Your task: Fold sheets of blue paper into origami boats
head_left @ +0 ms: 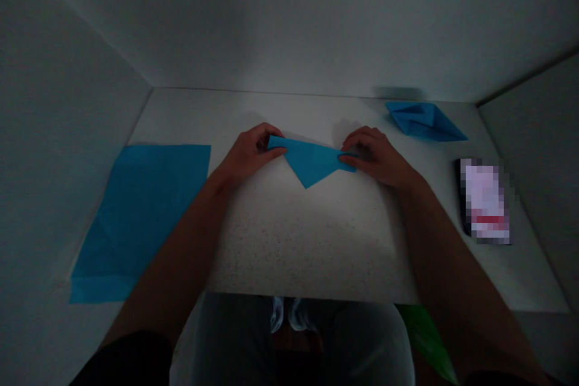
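A folded blue paper (310,161), shaped like a downward-pointing triangle with a flat top edge, lies in the middle of the white table (298,241). My left hand (251,154) pinches its left corner with curled fingers. My right hand (377,157) presses and pinches its right corner, fingers bent over the paper's edge.
A flat stack of blue paper sheets (140,217) lies at the left of the table. A finished blue paper boat (423,120) sits at the back right. A phone (485,200) lies at the right edge. White walls close in on the back and both sides.
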Demonstrator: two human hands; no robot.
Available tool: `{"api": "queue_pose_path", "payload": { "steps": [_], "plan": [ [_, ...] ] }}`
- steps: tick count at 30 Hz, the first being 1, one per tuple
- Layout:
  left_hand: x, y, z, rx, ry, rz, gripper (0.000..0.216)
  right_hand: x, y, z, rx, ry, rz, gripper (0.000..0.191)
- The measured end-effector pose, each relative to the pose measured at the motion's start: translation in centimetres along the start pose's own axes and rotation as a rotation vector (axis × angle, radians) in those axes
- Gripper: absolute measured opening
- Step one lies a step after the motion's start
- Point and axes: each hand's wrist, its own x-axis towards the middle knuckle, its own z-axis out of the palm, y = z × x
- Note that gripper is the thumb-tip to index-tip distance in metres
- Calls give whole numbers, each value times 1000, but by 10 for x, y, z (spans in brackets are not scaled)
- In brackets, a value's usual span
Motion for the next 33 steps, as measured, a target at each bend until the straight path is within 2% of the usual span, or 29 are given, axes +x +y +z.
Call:
{"api": "queue_pose_path", "payload": {
  "steps": [2,4,7,8,10,14,16,22,28,33],
  "plan": [
    [2,1,2,-26,96,88,15,1,-5,-1,50,78,27,22],
    [4,-1,2,-44,198,205,8,3,-11,-3,64,244,26,18],
    [6,-7,-1,-10,290,316,5,5,-19,-8,-14,429,-86,12],
    [6,-9,-2,25,288,322,7,5,-20,-9,-44,432,-131,11],
    [5,-12,-5,114,217,295,13,4,-19,-11,-76,339,-161,11],
    [3,-9,-9,254,-46,171,21,1,-14,-8,-40,59,-61,14],
    [3,-6,-9,270,-111,151,22,1,-11,-5,-17,16,-44,17],
    [2,-3,-9,255,-125,163,21,5,-5,4,-24,180,52,25],
    [-1,8,1,295,-138,197,23,7,3,11,-65,246,130,26],
    [-3,13,9,305,-134,121,39,6,17,18,-266,319,114,39]
  ]
}}
